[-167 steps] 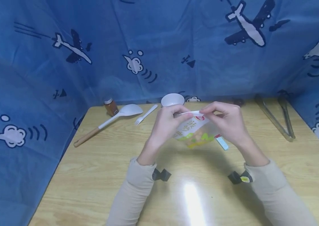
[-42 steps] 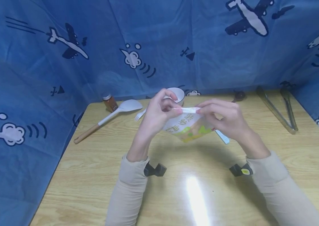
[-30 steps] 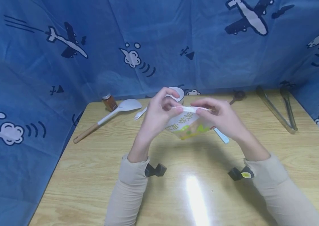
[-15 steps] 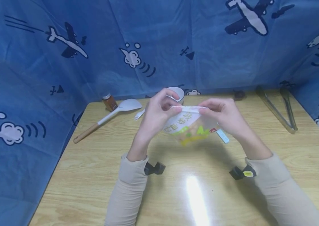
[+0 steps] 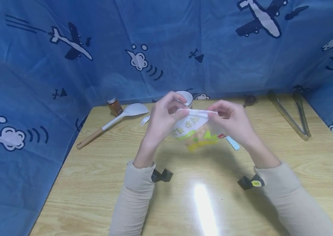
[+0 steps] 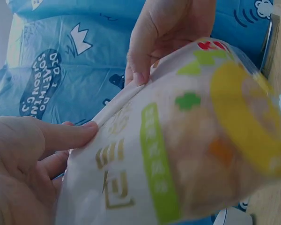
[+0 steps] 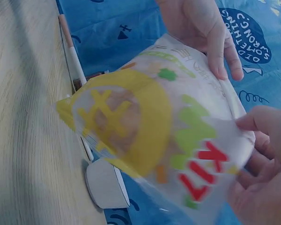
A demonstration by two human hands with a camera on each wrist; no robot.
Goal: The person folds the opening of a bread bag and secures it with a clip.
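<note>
A white plastic bread bag [image 5: 197, 131] with gold, green and yellow print hangs above the table, its clear part showing pale brown contents. My left hand [image 5: 164, 119] pinches the left part of its white top edge between thumb and fingers. The right part of that edge is pinched by my right hand [image 5: 233, 120]. Between them the edge runs nearly straight and looks folded over. In the left wrist view, the thumb of the left hand [image 6: 23, 159] presses on the bag [image 6: 192, 131]. The right wrist view shows red letters on the bag [image 7: 131, 117] near the right hand [image 7: 267, 173].
Along the back stand a small spice jar [image 5: 114, 107] and a white bowl [image 5: 186, 98]. A wooden-handled turner [image 5: 114, 123], a white fork [image 5: 144, 120], a light blue strip [image 5: 232, 143], a dark brown spoon [image 5: 249, 100] and metal tongs [image 5: 290, 118] lie on the table.
My right hand came closer to the left along the bag's edge, then moved back right, leaving a longer stretch of edge between them. The left hand has barely moved over the last second.
</note>
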